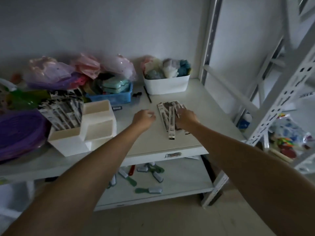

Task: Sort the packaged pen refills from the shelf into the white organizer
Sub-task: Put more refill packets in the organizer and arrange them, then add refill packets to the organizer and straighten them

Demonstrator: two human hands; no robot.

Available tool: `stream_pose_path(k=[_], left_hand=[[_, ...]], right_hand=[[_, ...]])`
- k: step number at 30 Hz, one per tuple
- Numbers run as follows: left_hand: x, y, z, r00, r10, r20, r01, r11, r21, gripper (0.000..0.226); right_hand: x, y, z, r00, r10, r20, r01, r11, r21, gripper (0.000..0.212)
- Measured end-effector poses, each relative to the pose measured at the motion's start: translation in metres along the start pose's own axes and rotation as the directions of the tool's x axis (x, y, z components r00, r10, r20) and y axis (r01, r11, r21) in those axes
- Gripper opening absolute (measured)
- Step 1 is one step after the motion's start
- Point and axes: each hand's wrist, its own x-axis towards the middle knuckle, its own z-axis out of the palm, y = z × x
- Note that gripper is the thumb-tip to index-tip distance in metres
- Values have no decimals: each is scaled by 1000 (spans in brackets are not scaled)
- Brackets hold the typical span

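A fanned pile of packaged pen refills (167,114), long black-and-white packs, lies on the white shelf (148,143). My right hand (185,119) rests on the pile's right side, fingers closed over the packs. My left hand (144,117) hovers just left of the pile, fingers loosely curled, holding nothing. The white organizer (95,126) stands at the left of the shelf. Its back-left compartment holds several upright refill packs (63,110); its other compartments show nothing inside.
A white bin of yarn (167,84) and a blue basket (115,96) stand at the back, with plastic bags behind. A purple bowl (18,133) sits far left. A black pen (147,94) lies near the bin. Brushes litter the lower shelf (150,176). A metal rack (272,108) stands right.
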Motion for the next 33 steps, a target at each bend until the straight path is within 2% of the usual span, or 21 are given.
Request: stream_pose_path(k=[3,6,11,13,15,17,21,24,25,27,28,31,33], left_hand=[[0,13,42,981,-183,66,189,978,-86,38],[3,20,72,954,-297,51,301,930,-211,43],[26,29,101,907,-419,43,395,809,-436,49],[34,32,107,894,-444,64,422,783,-458,33],[37,35,114,892,-441,98,432,772,-466,23],[36,36,118,883,-455,115,448,746,-492,28],[32,37,105,865,-451,220,477,602,-641,28],[27,39,87,876,-418,241,460,570,-681,21],[26,40,81,883,-404,238,445,567,-693,23],[25,39,67,892,-377,251,429,525,-736,44],[25,38,58,901,-342,266,416,509,-754,45],[26,36,26,942,-206,266,336,573,-748,13],[26,31,2,965,-141,221,261,591,-763,24]], right_hand=[[1,36,-6,994,16,107,-14,1000,-20,32],[5,50,-2,991,37,126,-52,992,116,30],[24,54,14,978,163,133,-195,938,285,18],[30,55,20,977,186,107,-212,917,337,19],[32,55,25,972,205,111,-233,875,424,19],[32,54,27,971,208,119,-240,856,457,20],[33,53,25,967,216,138,-256,800,542,21],[34,45,17,974,189,126,-227,778,586,22],[34,41,15,978,175,113,-207,772,601,24],[34,30,10,984,150,91,-174,753,635,26],[33,24,7,988,134,81,-154,746,648,26],[33,4,-1,997,72,34,-76,740,668,24],[30,-16,-5,1000,30,0,-22,729,684,22]])
